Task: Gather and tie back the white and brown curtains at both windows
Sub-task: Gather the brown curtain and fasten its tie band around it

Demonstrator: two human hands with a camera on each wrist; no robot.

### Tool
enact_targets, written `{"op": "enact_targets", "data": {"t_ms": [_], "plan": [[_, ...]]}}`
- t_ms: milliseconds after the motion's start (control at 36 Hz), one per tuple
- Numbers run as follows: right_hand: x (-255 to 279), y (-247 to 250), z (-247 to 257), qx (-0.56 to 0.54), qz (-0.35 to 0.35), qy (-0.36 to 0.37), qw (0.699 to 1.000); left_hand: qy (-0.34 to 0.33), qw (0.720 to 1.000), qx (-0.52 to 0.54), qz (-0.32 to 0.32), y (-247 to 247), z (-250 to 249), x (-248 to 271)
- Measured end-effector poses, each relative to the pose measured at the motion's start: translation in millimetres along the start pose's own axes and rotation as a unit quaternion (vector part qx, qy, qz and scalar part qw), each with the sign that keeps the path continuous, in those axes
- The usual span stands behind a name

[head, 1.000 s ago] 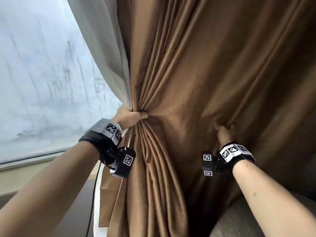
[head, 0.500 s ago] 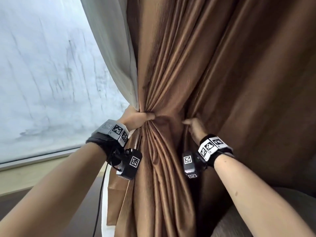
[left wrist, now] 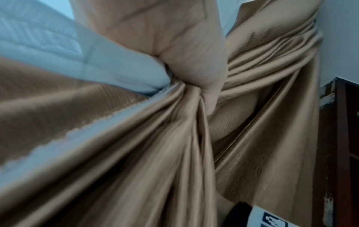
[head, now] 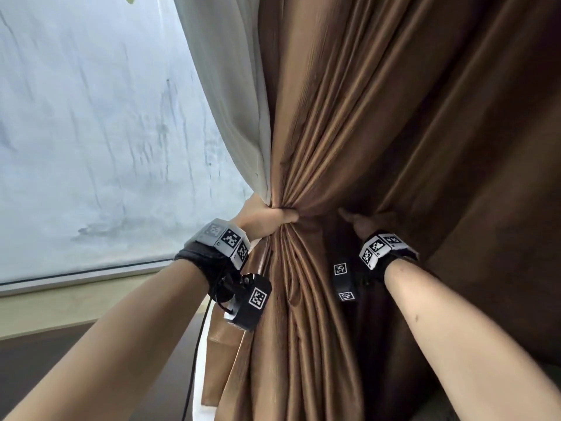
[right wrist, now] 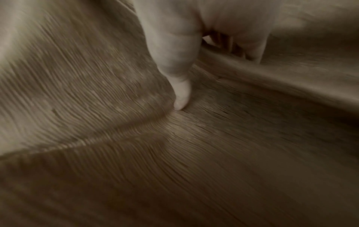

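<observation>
A white curtain (head: 230,101) and a brown curtain (head: 379,117) hang side by side to the right of the window. My left hand (head: 268,214) grips both where they bunch into a tight waist, its thumb (left wrist: 211,98) wrapped across the brown pleats beside the white hem (left wrist: 124,72). My right hand (head: 362,223) is a short way to the right at the same height, sunk into a dark fold of the brown curtain. In the right wrist view its thumb (right wrist: 180,92) lies along the ribbed cloth, and a fold passes between thumb and fingers, which the cloth largely hides.
A pale, streaked window pane (head: 91,147) fills the left, with its sill (head: 76,287) below. A black cable (head: 197,344) hangs from my left wrist. Dark wooden furniture (left wrist: 340,138) stands against the wall behind the curtains. Something grey and rounded (head: 449,404) sits low right.
My right hand has slid left across the brown curtain toward my left hand, bringing folds with it. The left hand has kept its grip on the bunch.
</observation>
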State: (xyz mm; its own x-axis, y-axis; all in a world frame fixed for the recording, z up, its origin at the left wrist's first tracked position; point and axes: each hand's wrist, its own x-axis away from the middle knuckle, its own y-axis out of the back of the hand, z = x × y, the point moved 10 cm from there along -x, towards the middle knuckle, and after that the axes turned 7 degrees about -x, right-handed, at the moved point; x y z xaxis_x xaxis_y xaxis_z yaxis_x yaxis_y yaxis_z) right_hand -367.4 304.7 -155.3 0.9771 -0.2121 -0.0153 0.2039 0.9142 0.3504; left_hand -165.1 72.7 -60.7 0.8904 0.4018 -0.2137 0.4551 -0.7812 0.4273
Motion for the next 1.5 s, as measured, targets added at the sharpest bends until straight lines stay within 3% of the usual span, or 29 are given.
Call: {"op": "enact_targets", "data": {"t_ms": [167, 306, 500, 750, 917, 1055, 1139, 1250, 1500], "plan": [[-22, -5, -3, 0.046, -0.018, 0.009, 0.999, -0.001, 1.0, -0.012, 0.002, -2, -2, -2], [-44, -20, -8, 0.05, 0.012, 0.016, 0.999, 0.013, 1.0, -0.015, -0.013, 2, 3, -10], [-77, -29, -16, 0.014, -0.001, 0.017, 1.0, 0.024, 0.999, -0.008, -0.022, 4, 7, -21], [-136, -67, -28, -0.042, 0.058, 0.037, 0.997, 0.023, 1.0, 0.009, -0.003, -2, 11, -42], [-92, -54, 11, 0.012, 0.077, 0.045, 0.996, 0.032, 0.999, -0.003, -0.021, 2, 15, -48], [-121, -73, 13, -0.002, 0.088, 0.068, 0.994, 0.043, 0.998, -0.005, -0.037, 6, 18, -53], [-68, -56, 53, 0.033, 0.081, 0.086, 0.992, 0.045, 0.998, -0.003, -0.036, 6, 19, -54], [-54, -49, 64, 0.044, 0.053, 0.106, 0.992, 0.044, 0.998, 0.006, -0.044, 8, 20, -54], [-3, -56, 74, 0.046, 0.196, 0.142, 0.969, 0.031, 0.998, 0.028, -0.041, 4, 13, -52]]}}
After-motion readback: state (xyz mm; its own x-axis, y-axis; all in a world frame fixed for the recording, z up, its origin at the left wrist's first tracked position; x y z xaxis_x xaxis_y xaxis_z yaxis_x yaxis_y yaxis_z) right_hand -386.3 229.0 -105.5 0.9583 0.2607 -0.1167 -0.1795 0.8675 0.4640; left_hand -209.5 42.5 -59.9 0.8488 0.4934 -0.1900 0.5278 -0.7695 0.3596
